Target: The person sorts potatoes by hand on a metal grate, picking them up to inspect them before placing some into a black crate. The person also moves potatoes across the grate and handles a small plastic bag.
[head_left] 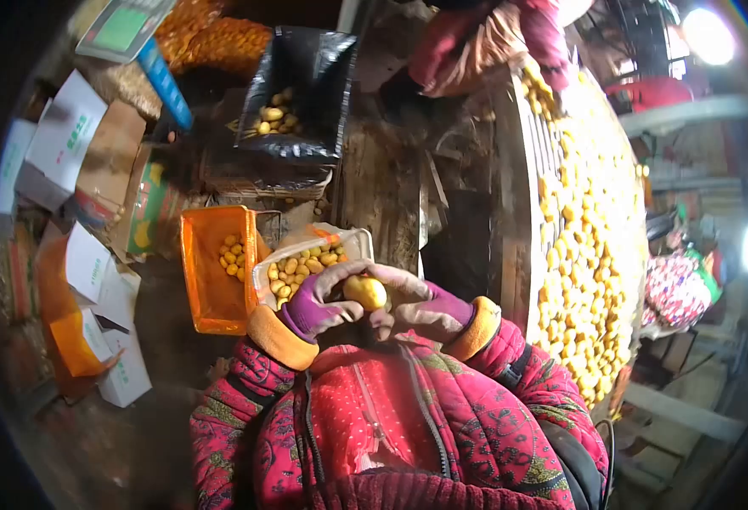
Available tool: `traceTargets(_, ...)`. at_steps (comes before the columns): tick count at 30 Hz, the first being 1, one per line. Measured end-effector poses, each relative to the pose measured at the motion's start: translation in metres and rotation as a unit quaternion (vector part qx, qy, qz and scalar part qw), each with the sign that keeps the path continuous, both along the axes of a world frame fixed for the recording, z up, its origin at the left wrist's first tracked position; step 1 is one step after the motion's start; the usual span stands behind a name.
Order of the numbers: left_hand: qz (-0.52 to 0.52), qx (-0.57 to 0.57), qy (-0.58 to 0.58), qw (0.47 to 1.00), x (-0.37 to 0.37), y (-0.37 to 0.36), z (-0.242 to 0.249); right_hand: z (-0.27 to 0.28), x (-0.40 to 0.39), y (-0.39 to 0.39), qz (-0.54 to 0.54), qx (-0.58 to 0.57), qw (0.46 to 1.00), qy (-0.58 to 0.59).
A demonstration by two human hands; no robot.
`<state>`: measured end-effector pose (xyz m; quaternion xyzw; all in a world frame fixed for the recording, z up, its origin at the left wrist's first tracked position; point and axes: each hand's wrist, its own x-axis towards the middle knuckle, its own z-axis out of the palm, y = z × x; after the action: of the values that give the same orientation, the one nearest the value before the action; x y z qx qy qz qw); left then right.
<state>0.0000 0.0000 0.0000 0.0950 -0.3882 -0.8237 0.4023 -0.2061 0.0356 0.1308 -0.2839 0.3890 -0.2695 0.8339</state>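
Note:
Both my hands meet in front of my chest, in purple and grey gloves. A yellow potato (365, 291) is between them. My left hand (327, 299) curls round its left side, with thumb and fingers closed on it. From the other side my right hand (425, 302) bends over it, its fingertips at the potato's upper right edge and its thumb below. Just beyond my left hand stands a white-lined basket (358, 245) with many potatoes in it. Left of that is an orange-lined crate (212, 313) holding a smaller heap of potatoes.
A long slatted sorting table (522, 212) covered with potatoes runs along the right; another person (484, 51) leans over its far end. A black-lined crate (306, 64) with some potatoes stands ahead. Cardboard boxes (76, 144) and a scale (123, 30) are at left.

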Motion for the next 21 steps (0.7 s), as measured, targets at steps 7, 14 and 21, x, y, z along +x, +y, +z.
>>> traceTargets(7,-0.086,0.226,-0.074,0.968,-0.025,0.06,0.066,-0.007,-0.088,0.114,-0.223,-0.034,0.974,0.004)
traceTargets(14,-0.157,0.343,-0.017,0.926,-0.108,0.055,0.106,-0.049,-0.195,0.25,-0.26,-0.301,0.62,0.676)
traceTargets(21,-0.065,0.035,-0.235,0.969,-0.186,0.054,0.139,-0.055,-0.202,0.294,-0.166,-0.267,0.612,0.725)
